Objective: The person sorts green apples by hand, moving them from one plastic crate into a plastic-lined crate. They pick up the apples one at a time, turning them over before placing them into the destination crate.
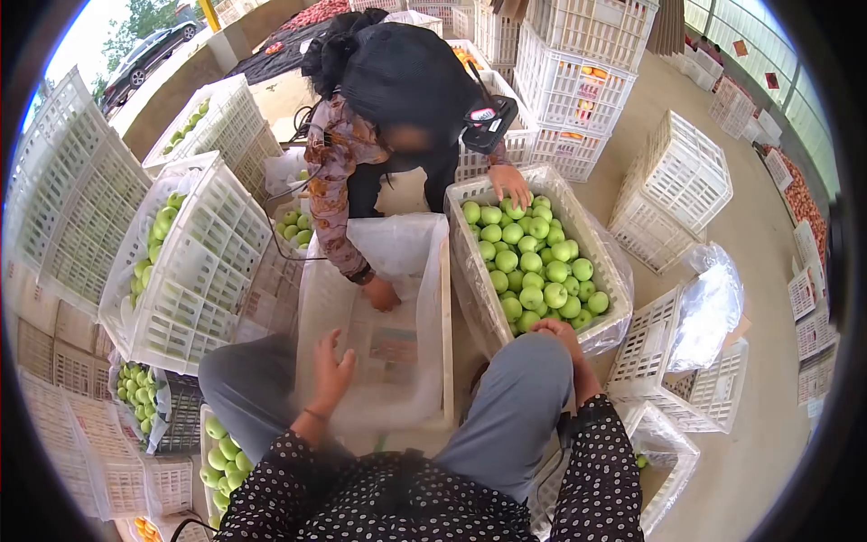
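My left hand (332, 370) is over the near part of a white crate (446, 325) lined with clear plastic film (388, 244). Its fingers are apart and nothing is in them. Beside that crate on the right stands another one (591, 221), filled with green apples (531, 257). At its near end my right hand (562, 334) has its fingers bent together against the apples. My knee partly hides this hand, so whatever it grips cannot be made out. Across from me, a co-worker's one hand (381, 294) reaches into the lined crate; the other (511, 185) rests on the apples.
Apple crates stand at my left, including a tilted one (194, 271) and a low one (221, 461). Tall crate stacks (578, 81) rise behind the co-worker (397, 99). At right are stacked crates (673, 190) and a crate with loose plastic film (709, 307).
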`<state>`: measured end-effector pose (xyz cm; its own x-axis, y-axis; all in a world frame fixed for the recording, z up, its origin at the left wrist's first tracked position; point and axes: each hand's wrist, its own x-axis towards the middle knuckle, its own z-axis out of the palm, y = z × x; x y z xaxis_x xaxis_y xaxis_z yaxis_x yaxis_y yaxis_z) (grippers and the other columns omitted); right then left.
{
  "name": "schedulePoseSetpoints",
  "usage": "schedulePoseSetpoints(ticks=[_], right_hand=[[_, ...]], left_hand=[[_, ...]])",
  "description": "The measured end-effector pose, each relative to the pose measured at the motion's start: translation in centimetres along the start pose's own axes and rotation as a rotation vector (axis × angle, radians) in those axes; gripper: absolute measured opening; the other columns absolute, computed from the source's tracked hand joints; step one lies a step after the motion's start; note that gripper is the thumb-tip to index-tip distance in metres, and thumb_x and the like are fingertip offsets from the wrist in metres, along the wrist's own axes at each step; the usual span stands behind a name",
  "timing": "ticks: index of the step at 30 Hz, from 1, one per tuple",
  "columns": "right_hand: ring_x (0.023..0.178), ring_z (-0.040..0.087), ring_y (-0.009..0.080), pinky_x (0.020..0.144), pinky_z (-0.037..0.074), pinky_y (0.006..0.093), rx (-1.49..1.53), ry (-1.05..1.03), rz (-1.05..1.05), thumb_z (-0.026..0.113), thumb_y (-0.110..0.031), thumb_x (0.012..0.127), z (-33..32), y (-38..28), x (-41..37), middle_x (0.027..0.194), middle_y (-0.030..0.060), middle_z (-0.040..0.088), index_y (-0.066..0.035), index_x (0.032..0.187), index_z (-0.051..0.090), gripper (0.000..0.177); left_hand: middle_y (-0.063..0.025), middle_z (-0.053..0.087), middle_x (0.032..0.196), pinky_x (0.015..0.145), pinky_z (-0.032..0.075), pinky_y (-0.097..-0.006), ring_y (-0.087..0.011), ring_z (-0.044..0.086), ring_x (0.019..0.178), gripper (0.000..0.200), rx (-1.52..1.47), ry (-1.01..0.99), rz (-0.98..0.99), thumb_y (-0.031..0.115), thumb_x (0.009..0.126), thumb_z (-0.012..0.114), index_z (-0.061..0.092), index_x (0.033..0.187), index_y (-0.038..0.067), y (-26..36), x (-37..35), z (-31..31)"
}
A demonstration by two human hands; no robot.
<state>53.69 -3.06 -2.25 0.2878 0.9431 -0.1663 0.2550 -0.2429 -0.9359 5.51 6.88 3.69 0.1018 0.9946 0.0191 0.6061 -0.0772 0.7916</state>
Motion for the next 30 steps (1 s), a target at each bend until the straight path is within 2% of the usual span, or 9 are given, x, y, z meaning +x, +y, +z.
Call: schedulePoseSetpoints(ticks=[2,4,8,12,14,16,19,26,30], right_hand=[[0.081,0.058,0.0104,0.07,0.047,0.0264,0.541,0.166,0.21,0.052,-0.019,0.096,-2.2,-7.7,-1.3,0.099,0.0015,0.066,-0.009,0.115,0.064,0.025],[0.083,0.057,0.0085,0.07,0.045,0.0235,0.345,0.243,0.083,0.05,-0.019,0.099,-4.1,-12.6,-1.8,0.101,0.0016,0.065,-0.009,0.119,0.062,0.026],[0.094,0.062,0.0144,0.083,0.048,0.0274,0.188,-0.12,-0.052,0.052,-0.024,0.099,1.8,-23.2,-5.0,0.11,0.0073,0.065,-0.004,0.125,0.06,0.033],[0.117,0.058,0.0409,0.101,0.045,0.0468,-0.631,-0.204,-0.225,0.062,-0.038,0.089,12.3,-18.0,-4.4,0.124,0.0292,0.059,0.008,0.138,0.043,0.07],[0.119,0.054,0.0477,0.102,0.044,0.0498,-0.732,-0.216,0.005,0.065,-0.04,0.084,16.4,-15.3,-3.8,0.127,0.0339,0.055,0.011,0.137,0.041,0.077],[0.117,0.057,0.0449,0.101,0.045,0.0471,-0.55,-0.209,0.283,0.068,-0.04,0.081,19.1,-10.8,-2.2,0.122,0.0337,0.058,0.011,0.128,0.048,0.072],[0.114,0.059,0.0419,0.099,0.045,0.0466,-0.263,0.003,0.263,0.069,-0.035,0.078,21.5,-2.7,-0.5,0.116,0.0315,0.061,0.007,0.12,0.054,0.061],[0.1,0.062,0.0444,0.086,0.049,0.048,-0.393,0.24,0.046,0.06,-0.016,0.076,19.0,-7.8,-2.6,0.104,0.0279,0.066,0.003,0.107,0.062,0.036],[0.094,0.062,0.048,0.083,0.049,0.0516,-0.447,0.14,-0.073,0.06,-0.017,0.075,18.0,-9.7,-3.8,0.094,0.0305,0.064,0.004,0.095,0.059,0.029]], left_hand=[[-0.0188,0.048,0.132,0.103,0.043,-0.04,-0.0327,0.049,0.122,0.064,0.136,0.103,-0.046,0.012,0.079,0.071,0.046,0.138,0.0,-5.2,0.1,-3.6],[-0.0206,0.047,0.134,0.104,0.042,-0.0403,-0.0351,0.047,0.125,0.068,0.268,0.2,-0.097,0.016,0.077,0.073,0.045,0.138,-0.001,-6.5,-0.1,-5.1],[-0.0265,0.061,0.118,0.084,0.054,-0.0432,-0.037,0.062,0.11,0.072,0.095,0.13,-0.512,0.014,0.072,0.073,0.045,0.136,-0.005,-6.6,2.0,-4.5],[-0.0255,0.067,0.107,0.09,0.05,-0.0441,-0.0412,0.063,0.105,0.055,0.245,0.02,-0.346,0.014,0.075,0.068,0.053,0.126,-0.001,-12.7,4.1,-2.8],[-0.0247,0.067,0.107,0.095,0.048,-0.0447,-0.0424,0.062,0.106,0.042,0.281,0.051,-0.287,0.019,0.077,0.068,0.062,0.113,-0.001,-15.1,3.5,-2.5],[-0.0253,0.067,0.106,0.091,0.048,-0.0463,-0.0429,0.062,0.105,0.032,0.138,0.076,-0.129,0.015,0.078,0.063,0.065,0.106,0.0,-15.5,3.8,-2.5],[-0.0276,0.068,0.1,0.087,0.05,-0.0488,-0.0432,0.064,0.099,0.032,0.458,0.022,-0.183,0.009,0.075,0.063,0.068,0.105,0.002,-11.2,3.1,-3.0],[-0.0271,0.068,0.093,0.083,0.05,-0.0505,-0.0446,0.064,0.092,0.024,0.17,0.051,-0.065,0.017,0.077,0.065,0.066,0.092,-0.002,-9.3,3.2,-4.9],[-0.0181,0.068,0.081,0.068,0.052,-0.0387,-0.0262,0.066,0.071,0.024,-0.181,-0.007,-0.057,0.011,0.078,0.062,0.065,0.096,-0.005,-11.3,1.7,-6.1]])
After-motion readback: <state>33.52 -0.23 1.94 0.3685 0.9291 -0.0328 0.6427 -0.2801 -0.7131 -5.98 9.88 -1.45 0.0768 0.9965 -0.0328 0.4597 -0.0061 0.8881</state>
